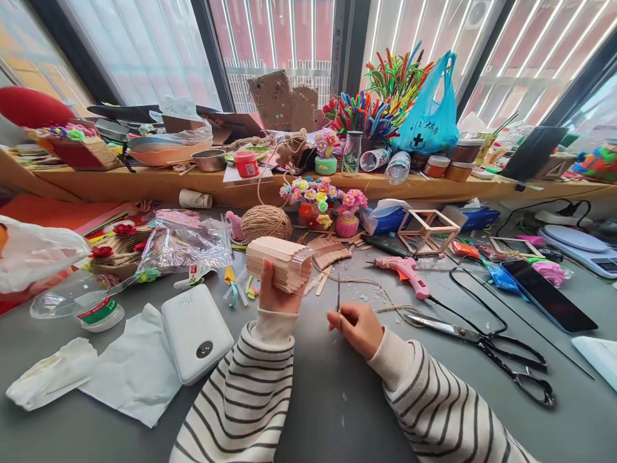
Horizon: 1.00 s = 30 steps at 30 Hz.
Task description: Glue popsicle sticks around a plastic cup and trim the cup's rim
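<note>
Grey tabletop (332, 399) took up most of the lower view, supplies ringed round the hands, prob. for easy reach; ledge (289, 191) behind it bore jars, flowers & a blue bag (429, 125), likely parked there to save work space; big scissors (470, 334) lay at right, handles twd the person, prob. for quick pickup; white power bank (197, 334) sat left of the left sleeve, partly over white paper (132, 366), apparently just out of the way.

Wooden stick piece (272, 257), barrel-like, was up off the table in the left hand (279, 299); that hand was curled round it from below, thumb on near side, prob. to steady it w/o covering the right-hand end; right hand (359, 326) was apart from it, fingers bunched, pinching a thin dark tool (338, 292) point-up, presumably for fine control; couldn't tell if tweezers or small scissors.

Pink glue gun (405, 271) lay on its side, nozzle twd the work, cord trailing R, maybe to avoid snags; curved stick strip (332, 251) lay just beyond the held piece; smallest, pale scraps (359, 292) were scattered nearby.
</note>
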Each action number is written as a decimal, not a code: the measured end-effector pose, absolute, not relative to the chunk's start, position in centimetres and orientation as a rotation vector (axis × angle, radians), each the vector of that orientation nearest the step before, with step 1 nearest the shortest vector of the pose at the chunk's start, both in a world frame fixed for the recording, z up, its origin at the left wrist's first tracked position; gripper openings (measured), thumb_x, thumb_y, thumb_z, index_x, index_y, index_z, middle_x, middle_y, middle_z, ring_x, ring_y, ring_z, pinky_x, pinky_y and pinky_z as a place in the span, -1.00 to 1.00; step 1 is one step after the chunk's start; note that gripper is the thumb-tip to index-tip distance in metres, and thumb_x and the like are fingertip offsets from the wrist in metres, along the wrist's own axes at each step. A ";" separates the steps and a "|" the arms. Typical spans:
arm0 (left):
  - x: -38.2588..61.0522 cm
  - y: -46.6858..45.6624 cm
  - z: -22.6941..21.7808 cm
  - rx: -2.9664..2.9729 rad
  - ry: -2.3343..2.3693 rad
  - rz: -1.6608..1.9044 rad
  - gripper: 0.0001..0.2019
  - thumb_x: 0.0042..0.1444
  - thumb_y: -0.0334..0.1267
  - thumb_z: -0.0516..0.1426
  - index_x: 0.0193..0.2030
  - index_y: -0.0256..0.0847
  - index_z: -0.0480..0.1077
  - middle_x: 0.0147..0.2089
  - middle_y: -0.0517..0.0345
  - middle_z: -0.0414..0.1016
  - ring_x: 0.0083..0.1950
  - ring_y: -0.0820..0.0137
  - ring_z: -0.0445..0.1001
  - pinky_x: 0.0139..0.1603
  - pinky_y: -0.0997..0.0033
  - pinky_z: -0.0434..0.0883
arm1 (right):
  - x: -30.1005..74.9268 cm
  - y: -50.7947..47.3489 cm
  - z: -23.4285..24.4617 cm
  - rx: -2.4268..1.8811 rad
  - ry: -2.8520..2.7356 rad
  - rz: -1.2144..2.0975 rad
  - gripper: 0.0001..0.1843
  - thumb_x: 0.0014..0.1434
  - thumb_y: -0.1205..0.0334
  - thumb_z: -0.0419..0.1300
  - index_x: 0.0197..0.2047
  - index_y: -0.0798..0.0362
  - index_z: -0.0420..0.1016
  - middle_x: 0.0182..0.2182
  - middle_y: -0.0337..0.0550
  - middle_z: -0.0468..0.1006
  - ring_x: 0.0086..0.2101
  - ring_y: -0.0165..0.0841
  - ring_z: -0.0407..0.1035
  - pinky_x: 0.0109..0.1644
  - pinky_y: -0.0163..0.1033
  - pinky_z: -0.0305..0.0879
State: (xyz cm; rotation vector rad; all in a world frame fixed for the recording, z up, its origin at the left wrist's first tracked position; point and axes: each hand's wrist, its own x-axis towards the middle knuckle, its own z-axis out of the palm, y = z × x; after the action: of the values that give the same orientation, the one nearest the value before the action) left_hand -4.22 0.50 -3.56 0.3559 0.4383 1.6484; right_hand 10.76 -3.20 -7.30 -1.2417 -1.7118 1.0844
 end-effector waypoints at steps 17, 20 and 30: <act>-2.9 0.0 -4.8 0.618 0.571 1.807 -0.53 -0.38 0.12 0.26 -0.28 -0.02 0.47 -0.29 0.22 0.57 -0.15 0.22 0.49 -0.20 0.28 0.47 | 8.9 -4.6 -7.3 -0.945 -1.610 1.553 -0.17 -0.15 -0.51 -0.21 -0.62 0.13 0.43 -0.73 -0.27 0.21 -0.67 -0.56 -0.01 -0.60 -0.38 -0.11; -2.8 0.0 -5.1 0.649 0.576 1.801 -0.50 -0.42 0.10 0.29 -0.27 -0.05 0.47 -0.30 0.22 0.56 -0.16 0.26 0.49 -0.18 0.33 0.44 | 9.0 -4.6 -7.3 -0.949 -1.587 1.562 -0.19 -0.14 -0.49 -0.17 -0.64 0.12 0.43 -0.75 -0.29 0.20 -0.68 -0.57 -0.03 -0.62 -0.39 -0.14; -2.5 -0.2 -5.3 0.654 0.541 1.814 -0.55 -0.31 0.02 0.28 -0.20 -0.02 0.45 -0.26 0.26 0.55 -0.16 0.33 0.48 -0.11 0.39 0.39 | 9.2 -4.7 -7.6 -1.128 -1.512 1.464 -0.37 -0.08 -0.33 0.03 -0.71 0.09 0.41 -0.81 -0.35 0.12 -0.70 -0.56 0.03 -0.59 -0.36 -0.06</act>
State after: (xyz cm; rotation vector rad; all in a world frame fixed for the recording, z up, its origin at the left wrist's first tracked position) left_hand -2.48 -0.24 -5.27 0.6535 0.5411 1.8142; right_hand 9.22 -4.72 -7.60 -1.1282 -1.5123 1.4645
